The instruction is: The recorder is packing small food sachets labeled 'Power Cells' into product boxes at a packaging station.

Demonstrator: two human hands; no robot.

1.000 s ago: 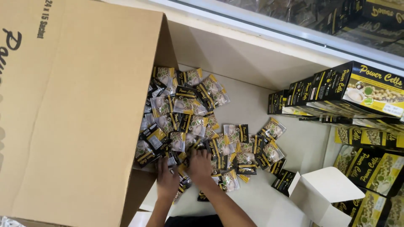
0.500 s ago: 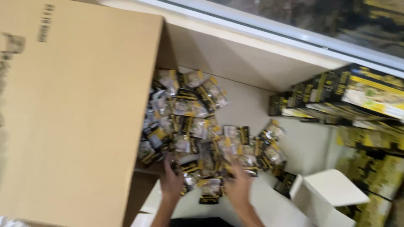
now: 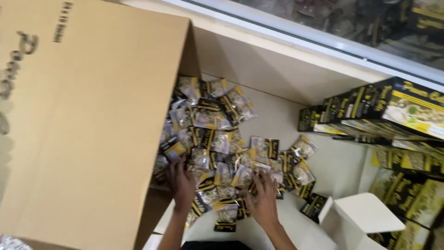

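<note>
Counts on the white surface

We see one large cardboard box [image 3: 78, 125] tipped on its side, and one heap of small black-and-yellow sachets [image 3: 217, 143] spilling from it, several dozen at least, too overlapped for us to count exactly. We count two hands, the left hand [image 3: 181, 183] and the right hand [image 3: 264, 196], one open white carton [image 3: 365, 215], and stacked black-and-yellow retail boxes [image 3: 393, 111], roughly a dozen, partly blurred.

The cardboard box [image 3: 88, 125] runs past the left and top edges and hides part of the sachet pile [image 3: 217, 153]. Both forearms are cut by the bottom edge. The stacked black-and-yellow cartons [image 3: 393, 115] blur and leave the right edge.
</note>
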